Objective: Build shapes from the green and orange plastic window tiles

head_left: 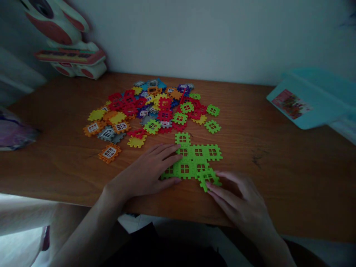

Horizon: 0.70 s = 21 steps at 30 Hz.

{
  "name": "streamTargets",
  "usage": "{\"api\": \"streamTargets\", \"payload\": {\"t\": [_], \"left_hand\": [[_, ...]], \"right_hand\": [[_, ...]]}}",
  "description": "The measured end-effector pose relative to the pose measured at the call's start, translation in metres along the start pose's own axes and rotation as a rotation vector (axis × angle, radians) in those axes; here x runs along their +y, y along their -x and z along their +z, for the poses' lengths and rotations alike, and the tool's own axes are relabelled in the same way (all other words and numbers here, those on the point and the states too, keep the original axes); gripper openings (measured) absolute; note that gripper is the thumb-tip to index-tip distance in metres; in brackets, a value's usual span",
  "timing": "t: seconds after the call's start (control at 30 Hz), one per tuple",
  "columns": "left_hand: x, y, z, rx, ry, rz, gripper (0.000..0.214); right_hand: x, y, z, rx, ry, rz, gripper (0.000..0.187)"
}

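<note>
Several green window-shaped interlocking tiles lie joined flat as a green panel point(191, 159) near the table's front edge. My left hand point(151, 167) rests over the panel's left side, fingers spread and touching it, so part of the left tiles is hidden. Between the thumb and fingers of my right hand point(241, 202) is a loose green tile point(209, 178), tilted, at the panel's lower right corner. It overlaps that corner in view; whether it touches the panel I cannot tell.
Beyond the panel lies a heap of mixed coloured tiles point(165, 104). Two loose green tiles point(213, 126) sit to its right. A toy dog with a keyboard point(72, 55) stands back left, a teal plastic bin point(311, 100) lies right, and a purplish bag point(15, 131) is at the left edge.
</note>
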State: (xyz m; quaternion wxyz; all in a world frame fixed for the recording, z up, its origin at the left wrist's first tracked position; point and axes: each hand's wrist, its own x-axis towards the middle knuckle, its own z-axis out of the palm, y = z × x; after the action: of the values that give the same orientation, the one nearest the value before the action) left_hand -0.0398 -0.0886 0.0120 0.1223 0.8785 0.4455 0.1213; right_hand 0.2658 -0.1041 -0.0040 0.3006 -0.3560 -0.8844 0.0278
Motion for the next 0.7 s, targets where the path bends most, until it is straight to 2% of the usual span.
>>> {"api": "streamTargets", "payload": {"t": [0.07, 0.13, 0.33, 0.53, 0.7], "left_hand": [[-0.0001, 0.0001, 0.0007, 0.007, 0.007, -0.003, 0.056], [-0.0006, 0.0001, 0.0012, 0.008, 0.005, 0.000, 0.056], [-0.0032, 0.0006, 0.0021, 0.017, 0.008, 0.011, 0.056], [-0.0029, 0.0008, 0.0018, 0.016, 0.026, 0.004, 0.056], [-0.0031, 0.0013, 0.0021, 0.027, 0.012, 0.006, 0.055]], "right_hand": [[-0.0007, -0.0027, 0.0009, -0.105, -0.072, -0.075, 0.019], [-0.0015, -0.0048, 0.0016, -0.154, -0.118, -0.107, 0.019], [-0.0039, -0.0037, 0.0012, -0.147, -0.113, -0.070, 0.014], [-0.0041, -0.0052, 0.0013, -0.131, -0.077, -0.033, 0.036], [-0.0027, -0.0057, 0.0030, -0.158, -0.106, -0.049, 0.031]]}}
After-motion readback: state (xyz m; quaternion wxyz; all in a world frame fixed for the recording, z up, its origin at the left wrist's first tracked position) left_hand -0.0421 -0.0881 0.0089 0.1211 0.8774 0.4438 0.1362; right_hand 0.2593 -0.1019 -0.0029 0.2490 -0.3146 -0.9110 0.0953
